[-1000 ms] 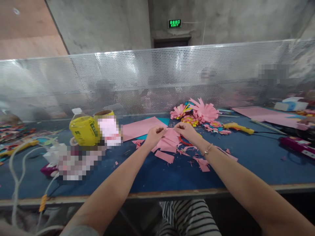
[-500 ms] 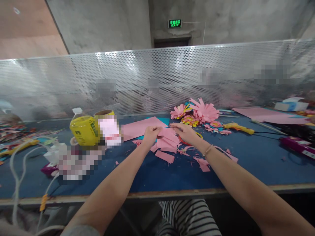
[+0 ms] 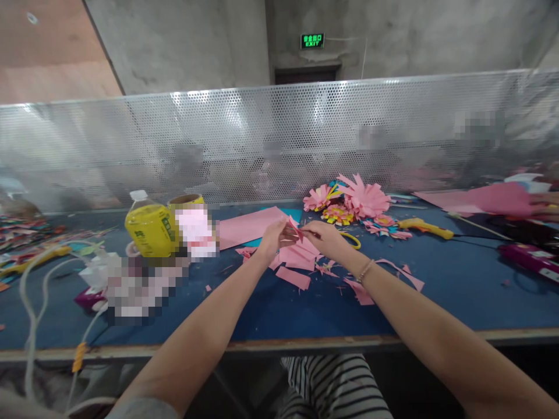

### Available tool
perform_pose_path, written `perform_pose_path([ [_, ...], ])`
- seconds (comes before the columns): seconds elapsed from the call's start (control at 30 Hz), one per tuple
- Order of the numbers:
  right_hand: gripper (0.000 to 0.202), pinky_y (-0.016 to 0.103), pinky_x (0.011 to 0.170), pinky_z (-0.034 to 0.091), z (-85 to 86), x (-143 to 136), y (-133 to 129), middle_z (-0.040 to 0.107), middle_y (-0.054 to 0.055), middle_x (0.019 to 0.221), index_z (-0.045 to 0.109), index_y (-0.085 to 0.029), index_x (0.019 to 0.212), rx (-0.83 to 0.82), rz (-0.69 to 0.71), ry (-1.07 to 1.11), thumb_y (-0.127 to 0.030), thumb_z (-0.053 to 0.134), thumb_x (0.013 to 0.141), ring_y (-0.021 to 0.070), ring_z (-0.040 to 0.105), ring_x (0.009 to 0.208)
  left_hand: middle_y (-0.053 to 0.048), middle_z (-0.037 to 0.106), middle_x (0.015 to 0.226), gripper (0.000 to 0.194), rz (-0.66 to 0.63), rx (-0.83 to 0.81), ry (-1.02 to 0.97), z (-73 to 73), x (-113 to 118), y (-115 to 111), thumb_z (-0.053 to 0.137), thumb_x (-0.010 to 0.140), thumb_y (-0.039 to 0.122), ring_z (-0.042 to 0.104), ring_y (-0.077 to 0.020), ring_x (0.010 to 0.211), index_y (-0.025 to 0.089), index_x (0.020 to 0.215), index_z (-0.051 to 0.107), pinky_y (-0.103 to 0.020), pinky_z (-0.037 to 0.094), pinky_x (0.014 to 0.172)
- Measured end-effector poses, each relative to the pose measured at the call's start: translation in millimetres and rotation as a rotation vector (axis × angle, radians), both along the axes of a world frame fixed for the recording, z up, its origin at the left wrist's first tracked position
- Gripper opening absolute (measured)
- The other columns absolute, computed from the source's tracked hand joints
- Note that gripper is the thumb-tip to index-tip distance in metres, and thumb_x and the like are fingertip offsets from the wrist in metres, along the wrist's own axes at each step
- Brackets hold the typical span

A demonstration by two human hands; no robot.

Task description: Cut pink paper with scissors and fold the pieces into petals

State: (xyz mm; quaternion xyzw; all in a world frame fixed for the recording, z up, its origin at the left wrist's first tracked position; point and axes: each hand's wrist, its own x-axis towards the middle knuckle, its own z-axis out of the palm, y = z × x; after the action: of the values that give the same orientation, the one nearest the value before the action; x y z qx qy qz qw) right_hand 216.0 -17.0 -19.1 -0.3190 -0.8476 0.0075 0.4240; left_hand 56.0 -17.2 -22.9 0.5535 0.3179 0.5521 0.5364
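A small folded piece of pink paper (image 3: pixel 295 226) is held up over the table between my two hands. My left hand (image 3: pixel 276 237) grips it from the left, fingers closed round its lower part. From the right, my right hand (image 3: pixel 322 236) pinches at its edge; the fingertips are small and partly hidden. Below them lies a loose pile of cut pink paper pieces (image 3: pixel 299 254), with a pink rectangle (image 3: pixel 293 278) nearer to me. A large pink sheet (image 3: pixel 248 226) rests on a blue sheet (image 3: pixel 286 214) behind my left hand.
Fringed paper flowers (image 3: pixel 362 198) and a yellow glue gun (image 3: pixel 425 227) are at the back right. A yellow-labelled bottle (image 3: pixel 151 230) stands left, beside a tape roll (image 3: pixel 187 200). At far right another person's hand (image 3: pixel 545 205) holds a pink sheet (image 3: pixel 502 198). Perforated metal panel (image 3: pixel 244 145) runs behind.
The pink piece has been raised and turned up on edge between my hands. My right hand's fingers have closed in a pinch. Another person's hand with a pink sheet has appeared at right.
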Motion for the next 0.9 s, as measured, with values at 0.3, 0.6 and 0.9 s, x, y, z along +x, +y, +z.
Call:
perform_pose_path([
  [0.3, 0.011, 0.022, 0.055, 0.036, -0.8, -5, -2, 0.055, 0.001, 0.063, 0.052, -0.017, 0.068, -0.148, -0.101, 0.091, -0.015, 0.041, 0.069, 0.0109, 0.048, 0.058, -0.001, 0.055, 0.071, 0.032, 0.057, 0.179, 0.209, -4.3, 6, -1, 0.062, 0.059, 0.034, 0.053, -0.0114, 0.069, 0.014, 0.079, 0.049, -0.029, 0.046, 0.066],
  [0.6, 0.01, 0.022, 0.052, 0.032, -9.0, -9, 3, 0.05, -0.002, 0.061, 0.047, -0.017, 0.066, -0.244, -0.068, 0.105, -0.011, 0.044, 0.059, 0.0103, 0.044, 0.056, -0.007, 0.05, 0.104, 0.044, 0.012, 0.255, 0.284, -6.5, 10, -6, 0.06, 0.057, 0.016, 0.047, -0.0164, 0.096, 0.016, 0.099, 0.048, -0.028, 0.038, 0.082],
  [0.9, 0.009, 0.022, 0.049, 0.038, -5.4, -7, 6, 0.043, -0.003, 0.058, 0.044, -0.018, 0.065, -0.413, -0.029, 0.341, -0.026, 0.048, 0.065, 0.0092, 0.043, 0.051, 0.0, 0.055, 0.073, 0.04, 0.052, -0.04, 0.101, -3.0, 10, -4, 0.045, 0.056, 0.007, 0.052, -0.0105, 0.065, 0.018, 0.094, 0.053, -0.024, 0.045, 0.06],
])
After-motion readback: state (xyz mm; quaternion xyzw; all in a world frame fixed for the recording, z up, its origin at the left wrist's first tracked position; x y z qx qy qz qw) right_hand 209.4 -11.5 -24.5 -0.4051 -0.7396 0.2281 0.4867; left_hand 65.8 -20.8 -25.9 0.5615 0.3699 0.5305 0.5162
